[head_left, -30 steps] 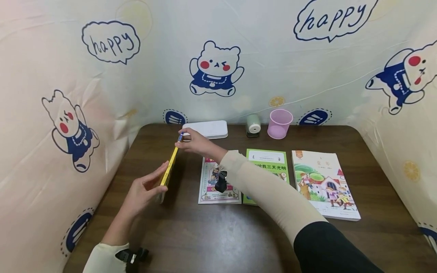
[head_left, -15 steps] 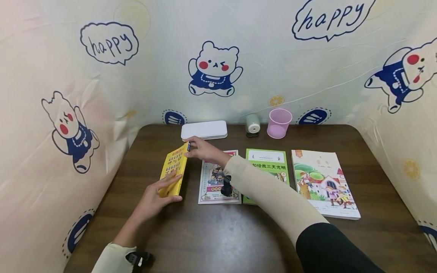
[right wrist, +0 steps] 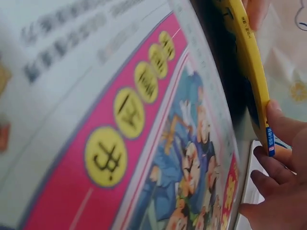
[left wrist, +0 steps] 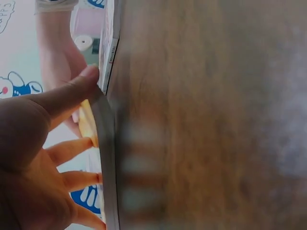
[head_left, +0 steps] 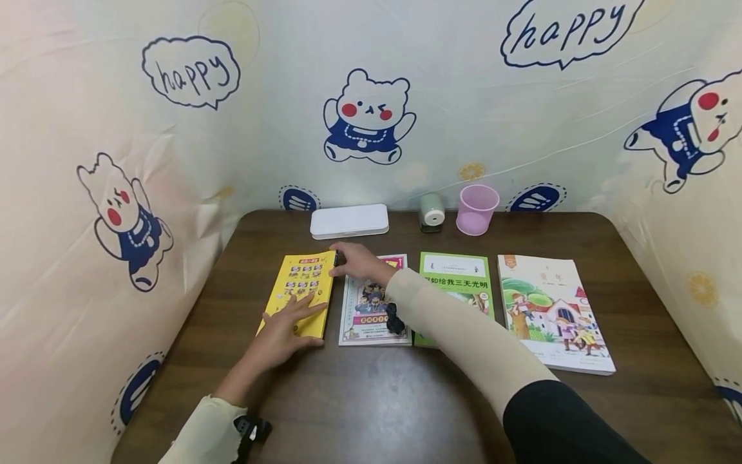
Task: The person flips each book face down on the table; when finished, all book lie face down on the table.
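A yellow book (head_left: 300, 277) lies almost flat at the left of the row of books, cover up. My left hand (head_left: 283, 332) rests on its lower part with the fingers spread, the thumb out at the near right corner. At the far right corner my right hand (head_left: 358, 261) pinches the book; in the right wrist view the thumb is on one face and the fingers are at the other, by the blue end of the spine (right wrist: 270, 139). The left wrist view shows the fingertips (left wrist: 94, 142) on the cover and a gap of shadow under the near edge.
Right of it lie a pink-and-white book (head_left: 371, 328), a green book (head_left: 455, 264) partly under the right sleeve, and a white illustrated book (head_left: 553, 316). Behind stand a white case (head_left: 350, 220), a green pencil sharpener (head_left: 431, 211) and a pink cup (head_left: 477, 211). A printed curtain surrounds the table.
The yellow book has tipped from on edge down to nearly flat, cover up, and shifted right. Both hands moved right with it, and the left fingers spread over the cover.
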The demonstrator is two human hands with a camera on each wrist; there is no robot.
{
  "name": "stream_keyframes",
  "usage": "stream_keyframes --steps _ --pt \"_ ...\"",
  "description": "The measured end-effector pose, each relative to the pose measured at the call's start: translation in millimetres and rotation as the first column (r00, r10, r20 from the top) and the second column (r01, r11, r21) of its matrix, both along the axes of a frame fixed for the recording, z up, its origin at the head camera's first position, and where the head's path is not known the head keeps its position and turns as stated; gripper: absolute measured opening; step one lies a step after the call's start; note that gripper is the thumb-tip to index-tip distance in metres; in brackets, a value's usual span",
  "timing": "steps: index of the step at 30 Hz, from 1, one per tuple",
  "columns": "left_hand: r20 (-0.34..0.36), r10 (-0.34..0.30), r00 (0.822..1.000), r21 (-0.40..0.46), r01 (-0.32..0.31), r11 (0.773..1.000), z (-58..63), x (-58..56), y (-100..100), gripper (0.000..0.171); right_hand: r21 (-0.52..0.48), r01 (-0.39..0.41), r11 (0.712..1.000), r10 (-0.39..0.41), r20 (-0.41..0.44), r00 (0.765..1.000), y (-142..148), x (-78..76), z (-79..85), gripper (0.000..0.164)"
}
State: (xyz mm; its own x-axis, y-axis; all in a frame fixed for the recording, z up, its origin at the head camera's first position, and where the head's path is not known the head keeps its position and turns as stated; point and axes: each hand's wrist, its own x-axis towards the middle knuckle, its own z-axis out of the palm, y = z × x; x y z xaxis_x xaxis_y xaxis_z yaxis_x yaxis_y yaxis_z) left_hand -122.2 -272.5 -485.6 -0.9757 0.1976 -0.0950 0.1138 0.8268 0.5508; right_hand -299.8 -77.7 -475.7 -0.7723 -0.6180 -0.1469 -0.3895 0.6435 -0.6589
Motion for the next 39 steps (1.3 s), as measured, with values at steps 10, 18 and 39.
stream_keyframes --steps 10,18,39 --pt "0.045 -0.005 0.999 -0.145 0.012 0.989 -2.5 -7.6 5.6 0.068 0.081 0.029 0.996 -0.024 -0.058 0.998 -1.9 4.3 -6.9 0.071" --pt "0.051 0.008 0.999 -0.175 0.001 0.985 -0.1 -8.1 9.7 0.068 0.135 0.098 0.986 -0.081 -0.122 0.989 -7.8 7.3 -11.8 0.068" --pt "0.06 0.009 0.998 -0.218 0.004 0.976 1.2 -8.8 8.9 0.069 0.147 -0.004 0.989 0.011 -0.044 0.999 25.6 -9.3 -6.6 0.069"
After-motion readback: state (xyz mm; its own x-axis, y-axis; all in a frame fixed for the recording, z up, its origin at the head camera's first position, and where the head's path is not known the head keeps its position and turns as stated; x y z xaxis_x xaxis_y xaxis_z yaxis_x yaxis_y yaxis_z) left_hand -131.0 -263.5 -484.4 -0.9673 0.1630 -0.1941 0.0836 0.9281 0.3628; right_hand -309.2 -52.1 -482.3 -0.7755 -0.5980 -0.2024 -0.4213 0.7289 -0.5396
